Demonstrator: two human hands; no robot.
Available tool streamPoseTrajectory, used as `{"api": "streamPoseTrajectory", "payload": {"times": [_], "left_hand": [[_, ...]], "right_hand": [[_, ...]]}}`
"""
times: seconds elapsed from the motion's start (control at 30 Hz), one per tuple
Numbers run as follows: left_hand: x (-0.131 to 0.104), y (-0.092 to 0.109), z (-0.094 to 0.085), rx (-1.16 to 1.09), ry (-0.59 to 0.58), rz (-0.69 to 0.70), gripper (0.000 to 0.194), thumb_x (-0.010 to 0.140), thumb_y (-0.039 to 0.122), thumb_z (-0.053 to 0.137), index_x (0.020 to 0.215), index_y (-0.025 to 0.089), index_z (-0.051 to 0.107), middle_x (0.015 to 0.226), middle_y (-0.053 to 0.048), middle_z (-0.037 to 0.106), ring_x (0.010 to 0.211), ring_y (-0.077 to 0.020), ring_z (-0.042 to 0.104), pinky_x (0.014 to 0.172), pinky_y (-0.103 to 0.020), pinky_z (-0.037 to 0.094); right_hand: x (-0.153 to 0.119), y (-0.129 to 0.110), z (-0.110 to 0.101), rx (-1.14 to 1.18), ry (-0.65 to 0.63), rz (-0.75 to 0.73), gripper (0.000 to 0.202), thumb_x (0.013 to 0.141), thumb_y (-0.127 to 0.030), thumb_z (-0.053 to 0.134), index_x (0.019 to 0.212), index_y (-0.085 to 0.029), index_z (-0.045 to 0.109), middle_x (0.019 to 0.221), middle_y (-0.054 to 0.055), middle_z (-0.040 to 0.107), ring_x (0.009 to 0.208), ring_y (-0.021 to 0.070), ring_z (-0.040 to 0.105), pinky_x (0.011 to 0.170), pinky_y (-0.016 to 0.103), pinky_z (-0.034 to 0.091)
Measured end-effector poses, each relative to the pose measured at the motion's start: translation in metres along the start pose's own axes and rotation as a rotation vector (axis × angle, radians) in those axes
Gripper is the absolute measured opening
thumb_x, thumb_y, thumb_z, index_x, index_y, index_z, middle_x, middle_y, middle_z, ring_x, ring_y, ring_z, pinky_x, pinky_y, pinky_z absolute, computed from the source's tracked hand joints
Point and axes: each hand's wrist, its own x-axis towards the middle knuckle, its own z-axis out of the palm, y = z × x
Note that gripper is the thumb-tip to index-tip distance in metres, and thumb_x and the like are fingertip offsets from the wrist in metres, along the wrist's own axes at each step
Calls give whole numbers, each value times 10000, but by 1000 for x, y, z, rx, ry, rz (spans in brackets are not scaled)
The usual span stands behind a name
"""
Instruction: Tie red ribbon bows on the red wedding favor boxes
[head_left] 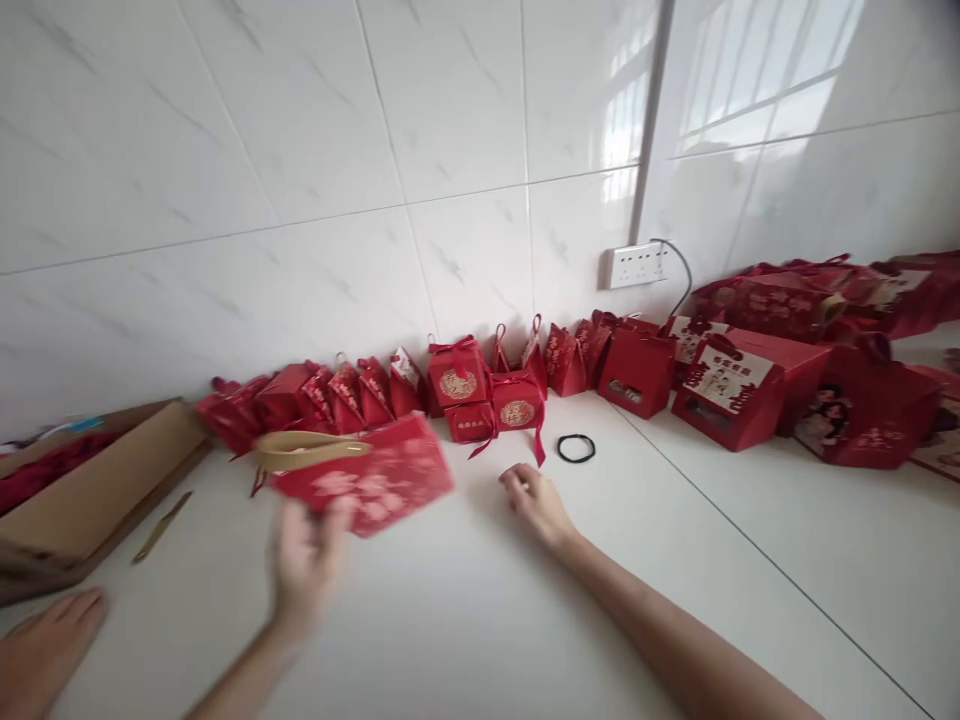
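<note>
A flat red gift bag (397, 478) with a pale printed pattern and a beige strap handle (311, 450) is gripped by my left hand (307, 550) at its lower left edge. Both are smeared by motion, and the bag is held tilted above the white floor. My right hand (536, 503) rests on the floor to the right of the bag, its fingers curled in, with nothing visible in them. Just beyond that hand lies a black elastic band (575, 448). Small red boxes with ribbon bows (457, 375) stand past both hands.
Against the tiled wall runs a row of small red boxes (349, 395). Larger red boxes (731, 390) crowd the right side. At left sit an open cardboard box (112, 480), a loose beige strap (163, 527) and a bare foot (56, 640). A socket strip (637, 266) is on the wall.
</note>
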Motion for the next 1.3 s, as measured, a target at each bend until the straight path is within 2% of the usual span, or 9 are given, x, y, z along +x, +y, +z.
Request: {"api": "streamPoseTrajectory", "payload": {"times": [0.2,0.4,0.5,0.6,0.8,0.93,1.07,1.17,1.3], "left_hand": [[-68,10,25,-379,-644,-395,389,832,455,589,1108,189,521,1065,-91,666,972,-226,645,831,-323,532],[-53,22,27,-393,-852,-225,335,823,344,606,1111,200,515,1055,-70,633,999,-224,600,876,-322,478],[-35,37,30,-447,-765,-118,353,807,361,611,1105,199,512,1024,-56,609,966,-208,584,852,-305,471],[-28,52,43,-430,-612,-135,194,822,351,606,914,187,559,859,-17,596,813,-153,575,729,-236,472],[-47,61,67,-431,-352,-300,279,816,410,618,698,179,518,629,33,533,582,-93,508,535,-173,431],[-56,65,61,-371,-218,-198,322,821,348,623,602,188,450,524,61,438,466,-68,419,440,-162,382],[-58,63,54,-378,-222,95,204,849,255,595,680,194,499,577,49,497,491,-74,458,452,-169,406],[-59,58,53,-393,-279,312,21,842,204,577,834,187,568,820,-26,598,718,-135,584,613,-239,497],[-59,56,54,-369,-281,311,97,863,107,530,851,174,600,857,-29,607,760,-117,587,634,-214,491]], "right_hand": [[3,-15,-35,163,111,95,458,942,-465,241,871,-160,575,955,122,639,835,205,620,708,355,536],[-4,-80,-60,102,-71,-218,287,856,-419,507,982,-184,612,1006,83,630,949,215,579,857,387,472],[-8,-108,-64,-53,-255,-409,209,837,-291,582,1001,-167,621,965,88,635,905,209,590,804,369,486],[-9,-114,-65,-75,-339,-418,106,868,-201,548,916,-169,637,876,66,634,790,166,605,721,310,506],[-23,-84,-64,-71,-239,-499,211,891,-73,480,1029,-188,591,853,43,610,746,127,584,652,246,513],[-37,-76,-57,-75,-131,-637,274,880,-49,499,1104,-195,557,832,38,549,734,132,567,610,248,524],[-43,-74,-52,-143,-22,-785,334,852,-13,512,1137,-186,541,886,64,526,801,158,571,605,261,537],[-44,-71,-52,-176,30,-834,327,841,-26,539,1122,-193,524,942,85,528,873,184,574,625,286,552],[-44,-71,-52,-206,44,-825,266,854,-43,531,1060,-211,520,893,65,520,813,170,571,610,291,545]]}}
